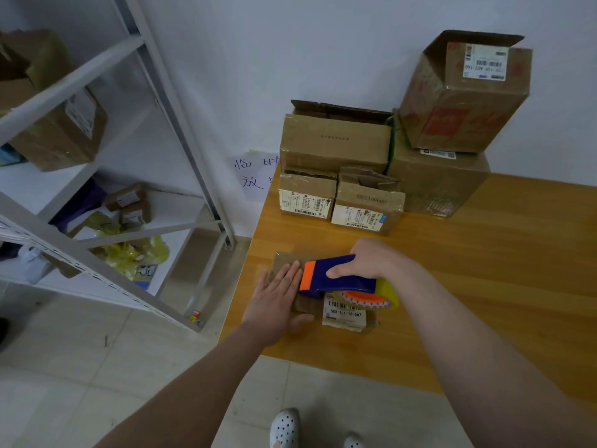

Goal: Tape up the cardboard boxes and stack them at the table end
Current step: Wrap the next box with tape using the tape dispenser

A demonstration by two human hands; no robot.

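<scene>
A small flat cardboard box [284,258] with a white barcode label [345,313] lies near the front left corner of the wooden table [484,286]. My left hand [277,299] presses flat on its top, fingers straight. My right hand [376,258] grips the blue and orange tape dispenser [336,276], which rests on the box just right of my left fingers. Its yellowish tape roll [389,294] sits under my wrist.
Several cardboard boxes [336,140] are stacked at the far end of the table against the wall, some with open flaps; a tall one [462,95] sits on top at the right. A grey metal shelf rack [106,176] with boxes stands left of the table.
</scene>
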